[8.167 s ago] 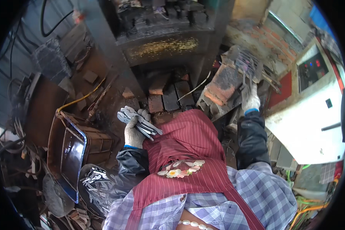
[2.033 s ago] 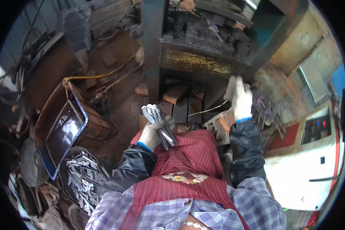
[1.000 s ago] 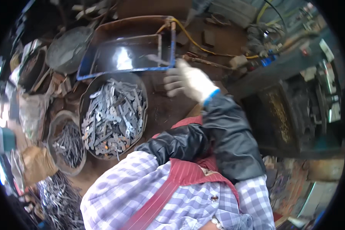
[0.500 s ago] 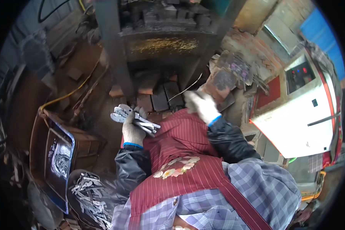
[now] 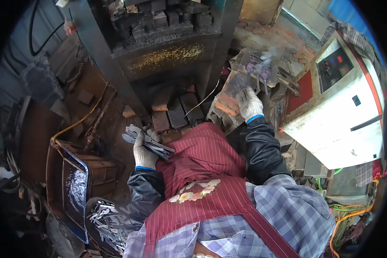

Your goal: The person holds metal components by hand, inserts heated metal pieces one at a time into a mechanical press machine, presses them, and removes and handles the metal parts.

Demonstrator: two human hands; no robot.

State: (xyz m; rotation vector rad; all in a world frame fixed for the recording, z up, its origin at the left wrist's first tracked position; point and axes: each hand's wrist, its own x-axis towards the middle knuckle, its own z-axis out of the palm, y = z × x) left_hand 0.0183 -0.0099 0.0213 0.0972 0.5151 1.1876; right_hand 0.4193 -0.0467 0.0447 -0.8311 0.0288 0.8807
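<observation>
Before two posts, the left of two hands grips several metal pieces.

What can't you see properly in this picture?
In the head view:
Left hand: number of metal pieces held, because they overlap.
Right hand: whether it grips anything; too unclear.
Metal heap: right side, behind the left sleeve.
Screen: red marks, too small to read.
Bead necklace: rest cut off by the lower edge.
</observation>
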